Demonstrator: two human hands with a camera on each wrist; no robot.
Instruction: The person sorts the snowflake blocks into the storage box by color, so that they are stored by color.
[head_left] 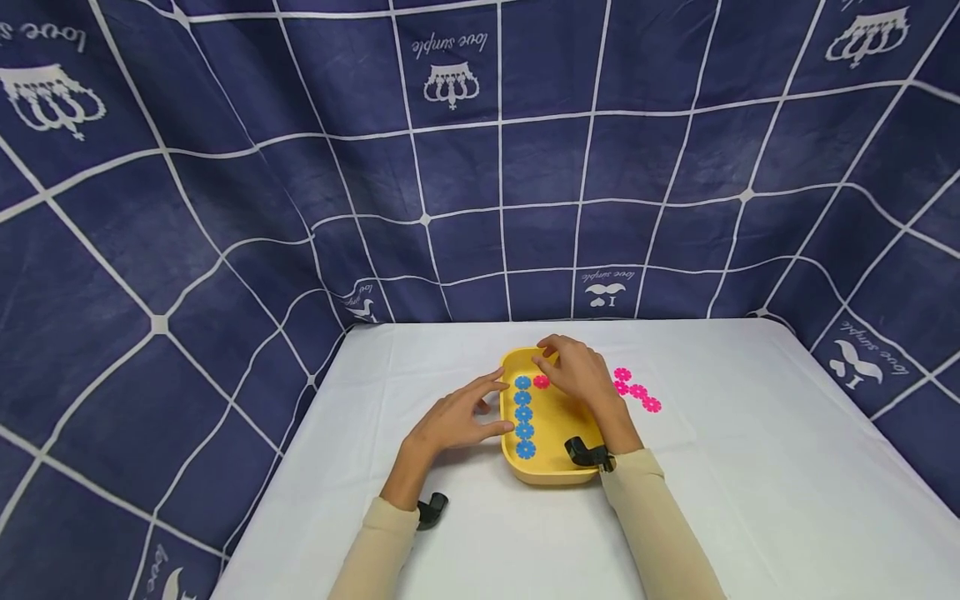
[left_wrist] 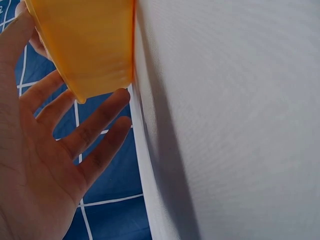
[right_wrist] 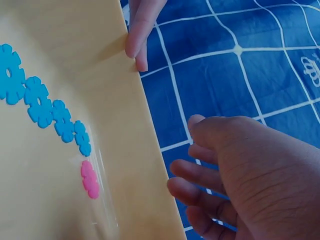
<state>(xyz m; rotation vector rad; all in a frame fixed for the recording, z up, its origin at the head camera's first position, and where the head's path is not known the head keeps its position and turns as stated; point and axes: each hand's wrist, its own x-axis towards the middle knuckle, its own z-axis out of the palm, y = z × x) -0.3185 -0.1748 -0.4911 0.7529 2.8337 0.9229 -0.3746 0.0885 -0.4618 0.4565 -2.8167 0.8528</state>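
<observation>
A yellow tray (head_left: 555, 477) stands on the white table, holding a column of several blue flower-shaped discs (head_left: 523, 413) along its left side. One pink flower-shaped disc (head_left: 541, 382) lies beside the farthest blue one. My left hand (head_left: 461, 417) is at the tray's left wall with spread fingers, thumb and fingertips right at the rim; in the left wrist view its palm (left_wrist: 55, 155) faces the outside of the tray. Over the far right part of the tray hovers my right hand (head_left: 577, 367), its fingers loosely bent and nothing between them in the right wrist view.
Several pink flower-shaped discs (head_left: 637, 390) lie on the white table (head_left: 750, 483) right of the tray, near my right forearm. A dark blue checked cloth (head_left: 540, 167) hangs behind the table and at both sides. Each wrist wears a black camera mount (head_left: 588, 454).
</observation>
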